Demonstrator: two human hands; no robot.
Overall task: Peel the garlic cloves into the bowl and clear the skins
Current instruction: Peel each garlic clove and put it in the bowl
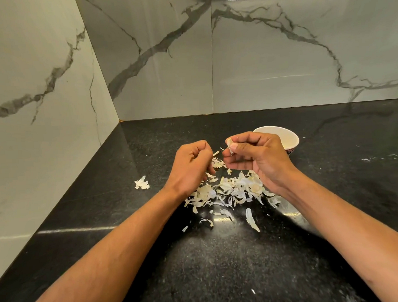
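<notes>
On the far left of the dark surface [105, 222] one scrap of skin [142, 183] lies apart from the rest, and it is easy to forget it when the skins are cleared. Next comes the left hand [190, 164]: its fingers are curled, and a thin pale piece [215, 153] sticks out at the fingertips, so the grip seems to pinch a strip of skin (I cannot see the inside of the hand). If this strip tears short, part of the skin may remain on the clove.

Under and between both hands is the pile of skins [228, 190], loose and light; a quick movement of an arm could scatter them further over the surface.

The right hand [254, 158] pinches the garlic clove [230, 146] between thumb and fingers, above the surface and just in front of the bowl [283, 136]. The clove is small and probably slippery, so it may slip down into the skins. The bowl stands close behind this hand; skin could fall in it, and I cannot tell what it contains.
</notes>
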